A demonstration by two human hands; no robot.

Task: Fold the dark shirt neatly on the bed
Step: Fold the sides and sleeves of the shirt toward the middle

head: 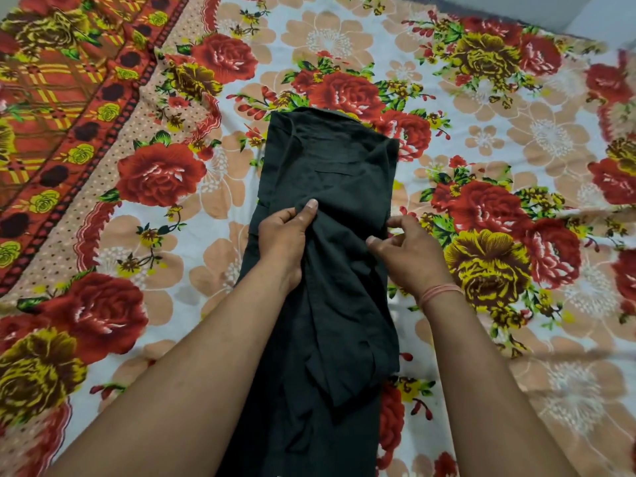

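The dark shirt (330,173) lies on the bed as a long narrow strip, sides folded in, running from the middle of the view down to the bottom edge. Its lower half is wrinkled, with a loose flap near the bottom. My left hand (285,235) pinches a bunched fold of the cloth at the strip's middle, thumb on top. My right hand (406,253) hovers over the strip's right edge, fingers curled and apart, and I cannot tell whether it touches the cloth. A pink thread band circles the right wrist.
A floral bedsheet (499,149) with red and yellow roses covers the whole bed. A red patterned border (69,98) runs along the left. The bed's far edge shows at the top right corner (585,15).
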